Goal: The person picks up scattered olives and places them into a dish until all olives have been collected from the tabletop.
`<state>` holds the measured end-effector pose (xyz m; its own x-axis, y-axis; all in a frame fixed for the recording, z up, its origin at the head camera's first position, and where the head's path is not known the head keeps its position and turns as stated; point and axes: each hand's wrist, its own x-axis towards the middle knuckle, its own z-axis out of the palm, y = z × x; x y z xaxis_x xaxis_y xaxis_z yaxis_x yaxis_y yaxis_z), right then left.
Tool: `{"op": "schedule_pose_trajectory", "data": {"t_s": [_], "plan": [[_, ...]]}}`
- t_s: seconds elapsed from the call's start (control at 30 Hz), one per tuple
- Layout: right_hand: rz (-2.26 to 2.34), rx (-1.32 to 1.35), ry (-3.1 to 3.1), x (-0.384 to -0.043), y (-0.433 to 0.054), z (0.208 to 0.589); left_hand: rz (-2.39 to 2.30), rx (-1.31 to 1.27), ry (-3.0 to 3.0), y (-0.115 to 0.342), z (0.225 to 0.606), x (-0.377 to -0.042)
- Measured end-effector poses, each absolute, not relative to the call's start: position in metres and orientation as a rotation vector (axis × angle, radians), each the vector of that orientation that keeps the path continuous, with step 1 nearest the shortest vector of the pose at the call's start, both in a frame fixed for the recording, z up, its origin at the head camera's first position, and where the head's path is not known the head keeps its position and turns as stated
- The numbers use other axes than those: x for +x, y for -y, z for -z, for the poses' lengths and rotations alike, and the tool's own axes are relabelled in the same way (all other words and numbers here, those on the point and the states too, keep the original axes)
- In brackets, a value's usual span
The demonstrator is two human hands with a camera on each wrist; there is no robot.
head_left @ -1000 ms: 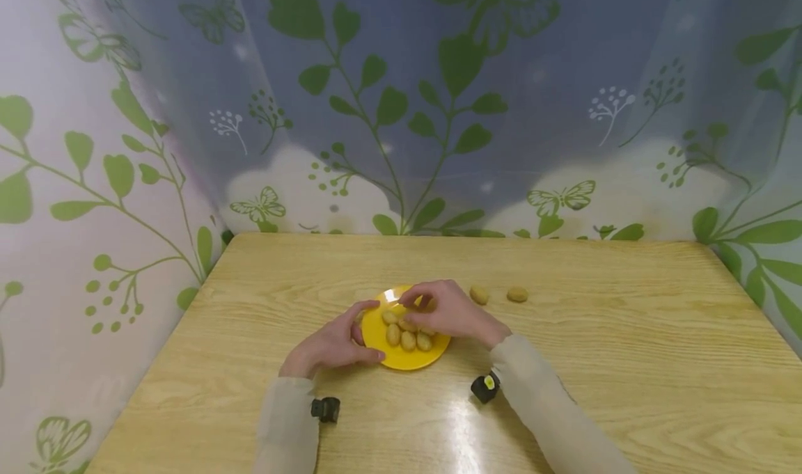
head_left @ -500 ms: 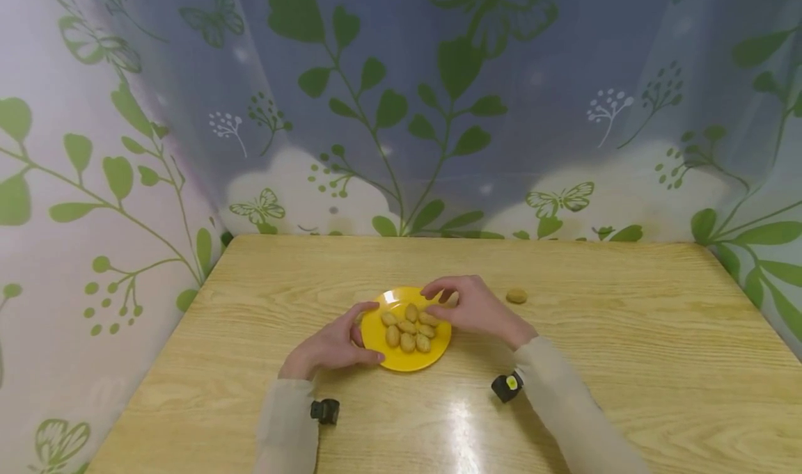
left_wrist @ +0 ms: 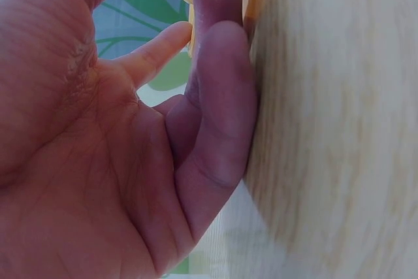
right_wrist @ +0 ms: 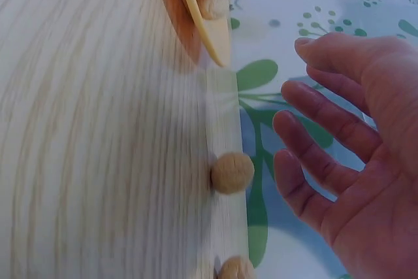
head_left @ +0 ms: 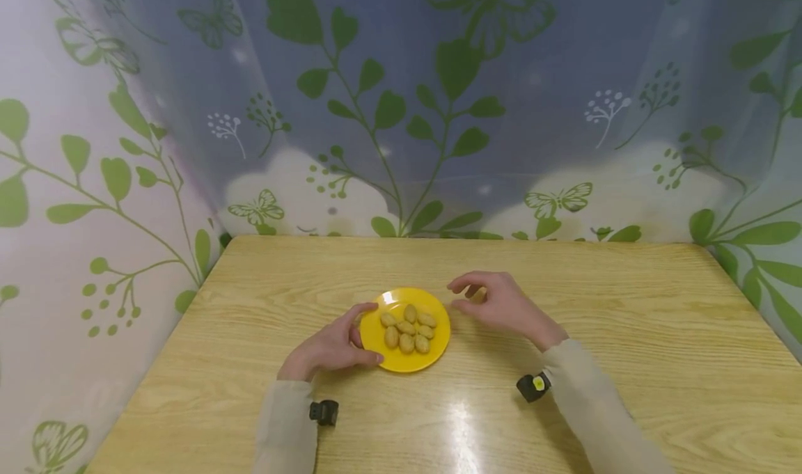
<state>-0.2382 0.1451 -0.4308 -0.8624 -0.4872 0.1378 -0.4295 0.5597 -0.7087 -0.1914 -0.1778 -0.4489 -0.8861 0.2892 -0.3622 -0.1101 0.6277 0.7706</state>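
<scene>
A shallow yellow plate [head_left: 401,362] stands on the table, with several walnuts [head_left: 406,343] grouped in its middle. My left hand [head_left: 328,345] grips the plate's left side, thumb at the near rim and index finger along the far left rim. In the left wrist view, other fingers [left_wrist: 225,102] curl low at the plate's edge, close to the tabletop. To the right of the plate, my right hand [head_left: 501,303] is held above the table with loosely bent fingers and nothing in them. Two loose walnuts, one walnut [right_wrist: 233,173] nearer the plate, show beside it; in the head view this hand hides them.
The pale wood-grain table [head_left: 626,362] reaches back to a blue-and-white curtain [head_left: 401,112] printed with green leaves and butterflies. A second pale printed curtain [head_left: 75,202] hangs along the left. Small black cameras [head_left: 532,387] are strapped at both wrists.
My right hand has moved from over the walnuts on the plate to the right, off the plate and over the loose walnuts, its fingers coming away from the group. My left hand keeps its grip.
</scene>
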Motion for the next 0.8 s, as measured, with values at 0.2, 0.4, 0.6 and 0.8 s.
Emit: {"op": "schedule_pose_trajectory", "data": {"t_s": [0.2, 0.4, 0.6, 0.8], "plan": [[1.187, -0.778, -2.753, -0.237, -0.159, 0.431, -1.176, 0.145, -2.396, 0.178, 0.449, -0.191], [1.166, -0.692, -2.797, -0.235, -0.175, 0.432, -1.166, 0.146, -2.404, 0.177, 0.447, -0.191], [1.188, -0.681, -2.818, -0.235, -0.191, 0.432, -1.174, 0.155, -2.394, 0.178, 0.448, -0.192], [1.179, -0.654, -2.843, -0.232, -0.208, 0.433, -1.172, 0.147, -2.395, 0.178, 0.448, -0.191]]}}
